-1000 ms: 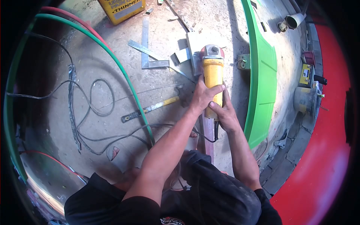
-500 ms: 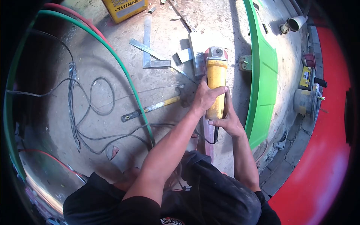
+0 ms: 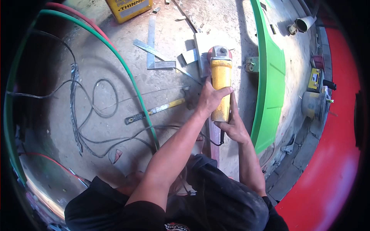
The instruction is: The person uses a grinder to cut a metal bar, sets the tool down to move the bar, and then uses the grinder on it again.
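Note:
A yellow angle grinder [image 3: 221, 79] is held lengthwise in front of me, its grey head and reddish disc pointing away. My left hand [image 3: 211, 96] is closed round the left side of its body, thumb across the top. Lower down, my right hand [image 3: 236, 129] grips the rear end from the right. The disc is over or beside a flat metal piece [image 3: 201, 54]; whether they touch is hidden. Beneath the grinder a long pinkish bar [image 3: 214, 148] runs toward me. A black cord leaves the tool's rear.
Left of the grinder lie a hammer [image 3: 154, 111], a metal square [image 3: 151, 50], looped black cable [image 3: 92, 104] and a green hose [image 3: 129, 73]. A yellow thinner can [image 3: 131, 9] stands at the back. A bright green panel [image 3: 269, 88] rises on the right, near my right arm.
The grinder and both hands have shifted very slightly to the left, with the head tilting a little. Everything around them stays in place.

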